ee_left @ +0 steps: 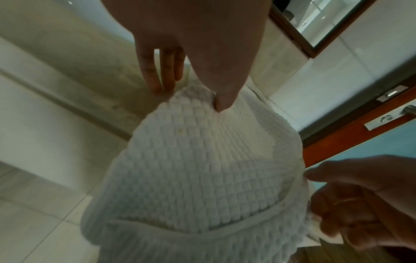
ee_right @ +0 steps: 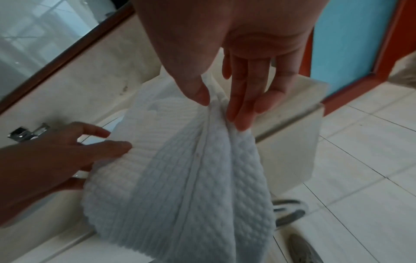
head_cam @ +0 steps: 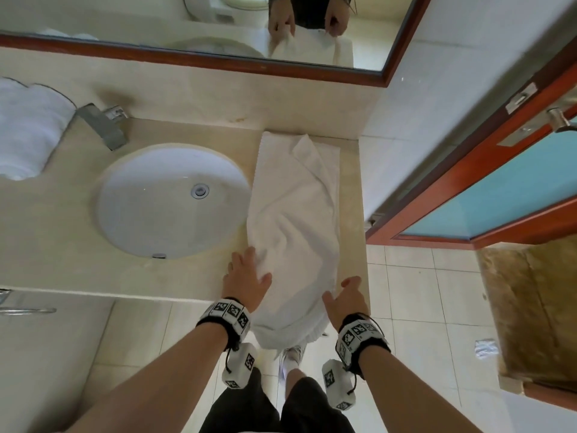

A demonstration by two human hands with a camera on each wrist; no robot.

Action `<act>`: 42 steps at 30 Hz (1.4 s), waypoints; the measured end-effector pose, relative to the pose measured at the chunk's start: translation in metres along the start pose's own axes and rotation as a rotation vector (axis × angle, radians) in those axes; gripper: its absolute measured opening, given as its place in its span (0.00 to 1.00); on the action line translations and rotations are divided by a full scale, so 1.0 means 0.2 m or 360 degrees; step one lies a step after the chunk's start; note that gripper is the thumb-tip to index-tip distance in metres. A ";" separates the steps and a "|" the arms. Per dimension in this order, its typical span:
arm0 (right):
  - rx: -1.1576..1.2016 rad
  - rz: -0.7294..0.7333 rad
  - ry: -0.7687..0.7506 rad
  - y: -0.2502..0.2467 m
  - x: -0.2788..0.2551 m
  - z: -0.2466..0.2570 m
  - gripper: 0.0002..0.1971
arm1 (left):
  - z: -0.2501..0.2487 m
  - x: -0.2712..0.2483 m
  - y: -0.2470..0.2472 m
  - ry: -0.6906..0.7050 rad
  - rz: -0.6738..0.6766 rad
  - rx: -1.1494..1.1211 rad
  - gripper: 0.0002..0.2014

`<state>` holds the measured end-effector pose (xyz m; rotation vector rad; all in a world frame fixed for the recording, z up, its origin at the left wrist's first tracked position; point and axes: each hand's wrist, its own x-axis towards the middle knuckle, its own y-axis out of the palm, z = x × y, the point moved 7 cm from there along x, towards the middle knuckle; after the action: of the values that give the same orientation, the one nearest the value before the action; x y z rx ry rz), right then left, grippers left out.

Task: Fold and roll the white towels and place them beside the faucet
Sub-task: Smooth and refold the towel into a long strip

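Observation:
A white waffle-weave towel (head_cam: 296, 214) lies lengthwise on the beige counter (head_cam: 175, 276) to the right of the sink, its near end hanging over the front edge. My left hand (head_cam: 253, 267) pinches the towel's left edge, thumb on top (ee_left: 193, 96). My right hand (head_cam: 338, 290) pinches a fold at the right edge between thumb and fingers (ee_right: 219, 108). The towel (ee_left: 202, 169) bulges between both hands (ee_right: 180, 178). The chrome faucet (head_cam: 101, 125) stands behind the sink. Rolled white towels (head_cam: 28, 129) lie left of it.
The round white sink (head_cam: 156, 198) takes up the middle of the counter. A wood-framed mirror (head_cam: 187, 57) runs along the back wall. An orange-framed door (head_cam: 499, 198) with a metal handle (head_cam: 562, 118) stands open on the right. A brown mat (head_cam: 530, 307) lies on the tiled floor.

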<state>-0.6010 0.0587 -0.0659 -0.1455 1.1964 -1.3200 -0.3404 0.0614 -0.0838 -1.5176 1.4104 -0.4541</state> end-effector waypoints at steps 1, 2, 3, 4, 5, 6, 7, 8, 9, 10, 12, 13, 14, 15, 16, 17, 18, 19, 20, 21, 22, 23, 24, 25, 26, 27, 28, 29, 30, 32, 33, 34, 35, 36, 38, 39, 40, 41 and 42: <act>0.0000 0.0067 0.0026 0.04 -0.03 -0.03 0.16 | 0.02 -0.02 0.01 -0.0017 0.0025 -0.0082 0.32; 0.0034 0.0159 0.0030 0.09 -0.06 -0.06 0.14 | 0.04 -0.03 0.02 -0.0026 0.0052 -0.0174 0.29; 0.0097 0.0247 0.0016 0.14 -0.09 -0.08 0.12 | 0.05 -0.04 0.03 -0.0029 0.0083 -0.0245 0.26; 0.0169 0.0304 -0.0012 0.18 -0.12 -0.08 0.13 | 0.05 -0.04 0.03 -0.0017 0.0104 -0.0279 0.24; 0.0187 0.0317 -0.0053 0.21 -0.14 -0.08 0.14 | 0.05 -0.04 0.02 0.0014 0.0114 -0.0271 0.22; 0.0177 0.0303 -0.0101 0.23 -0.16 -0.08 0.15 | 0.04 -0.05 0.01 0.0055 0.0115 -0.0234 0.20; 0.0156 0.0277 -0.0136 0.23 -0.17 -0.07 0.16 | 0.03 -0.06 0.00 0.0099 0.0117 -0.0186 0.18; 0.0156 0.0235 -0.0155 0.24 -0.19 -0.06 0.18 | 0.01 -0.06 -0.01 0.0145 0.0123 -0.0147 0.17; 0.0161 0.0182 -0.0143 0.26 -0.19 -0.06 0.21 | -0.01 -0.07 -0.02 0.0184 0.0134 -0.0136 0.16; 0.0196 0.0127 -0.0112 0.26 -0.20 -0.06 0.23 | -0.02 -0.08 -0.02 0.0213 0.0154 -0.0141 0.16; 0.0257 0.0054 -0.0007 0.29 -0.21 -0.07 0.26 | -0.04 -0.09 -0.02 0.0269 0.0192 -0.0169 0.16; 0.0272 0.0037 0.0047 0.30 -0.21 -0.07 0.26 | -0.05 -0.09 -0.02 0.0296 0.0212 -0.0185 0.16; 0.0273 0.0022 0.0085 0.30 -0.21 -0.07 0.26 | -0.05 -0.09 -0.01 0.0303 0.0240 -0.0207 0.15; 0.0268 0.0005 0.0112 0.31 -0.20 -0.08 0.25 | -0.05 -0.09 -0.01 0.0290 0.0271 -0.0228 0.14; 0.0259 -0.0015 0.0131 0.30 -0.19 -0.09 0.25 | -0.06 -0.09 -0.01 0.0260 0.0309 -0.0248 0.14; 0.0244 -0.0027 0.0145 0.29 -0.19 -0.10 0.24 | -0.06 -0.10 -0.01 0.0222 0.0346 -0.0256 0.14; 0.0220 -0.0037 0.0143 0.29 -0.18 -0.11 0.23 | -0.06 -0.10 -0.01 0.0190 0.0366 -0.0255 0.13; 0.0201 -0.0042 0.0141 0.28 -0.18 -0.11 0.21 | -0.05 -0.10 -0.01 0.0163 0.0371 -0.0247 0.14; 0.0189 -0.0040 0.0137 0.27 -0.19 -0.12 0.20 | -0.04 -0.09 -0.01 0.0137 0.0360 -0.0231 0.14; 0.0179 -0.0036 0.0122 0.27 -0.20 -0.13 0.19 | -0.02 -0.08 -0.01 0.0106 0.0330 -0.0209 0.14; 0.0162 -0.0034 0.0095 0.26 -0.21 -0.14 0.19 | -0.01 -0.07 -0.02 0.0076 0.0289 -0.0199 0.13; 0.0123 -0.0033 0.0062 0.27 -0.22 -0.14 0.21 | 0.00 -0.06 -0.03 0.0055 0.0252 -0.0209 0.12; 0.0067 -0.0032 0.0018 0.26 -0.23 -0.15 0.24 | 0.00 -0.05 -0.04 0.0046 0.0219 -0.0233 0.12; -0.0003 -0.0029 -0.0015 0.26 -0.24 -0.15 0.26 | 0.00 -0.04 -0.06 0.0041 0.0182 -0.0263 0.12; -0.0058 -0.0027 -0.0045 0.25 -0.24 -0.15 0.28 | -0.01 -0.04 -0.09 0.0037 0.0126 -0.0307 0.11; -0.0097 -0.0020 -0.0062 0.24 -0.23 -0.15 0.28 | -0.02 -0.05 -0.12 0.0027 0.0059 -0.0368 0.10; -0.0116 -0.0008 -0.0065 0.23 -0.23 -0.15 0.28 | -0.03 -0.04 -0.16 0.0025 -0.0008 -0.0438 0.09; -0.0134 0.0003 -0.0059 0.23 -0.22 -0.16 0.27 | -0.04 -0.04 -0.20 0.0039 -0.0062 -0.0486 0.08; -0.0150 0.0016 -0.0053 0.22 -0.22 -0.16 0.26 | -0.06 -0.04 -0.22 0.0067 -0.0094 -0.0503 0.08; -0.0186 0.0066 -0.0037 0.23 -0.21 -0.15 0.23 | -0.11 -0.03 -0.26 0.0147 -0.0096 -0.0438 0.08; -0.0229 0.0101 -0.0041 0.24 -0.22 -0.14 0.21 | -0.13 -0.03 -0.27 0.0188 -0.0085 -0.0367 0.08; -0.0285 0.0134 -0.0060 0.25 -0.22 -0.14 0.19 | -0.14 -0.02 -0.28 0.0227 -0.0064 -0.0296 0.08; -0.0347 0.0154 -0.0075 0.25 -0.22 -0.12 0.17 | -0.15 -0.02 -0.29 0.0258 -0.0047 -0.0250 0.09; -0.0411 0.0157 -0.0086 0.24 -0.22 -0.11 0.15 | -0.14 -0.02 -0.29 0.0280 -0.0022 -0.0228 0.10; -0.0542 0.0116 -0.0117 0.20 -0.22 -0.09 0.14 | -0.12 -0.02 -0.30 0.0291 0.0033 -0.0208 0.11; -0.0578 0.0078 -0.0128 0.17 -0.21 -0.09 0.13 | -0.11 -0.02 -0.30 0.0293 0.0051 -0.0188 0.13; -0.0586 0.0036 -0.0133 0.14 -0.20 -0.09 0.13 | -0.09 -0.01 -0.30 0.0282 0.0059 -0.0170 0.14; -0.0589 0.0003 -0.0119 0.11 -0.20 -0.10 0.12 | -0.06 0.00 -0.31 0.0251 0.0066 -0.0150 0.15; -0.0604 -0.0022 -0.0097 0.08 -0.20 -0.12 0.12 | -0.04 0.00 -0.31 0.0208 0.0067 -0.0153 0.16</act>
<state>-0.5997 0.1070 -0.0645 -0.4643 1.3855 -1.0807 -0.3132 0.0487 -0.0287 -1.5551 1.5825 -0.4730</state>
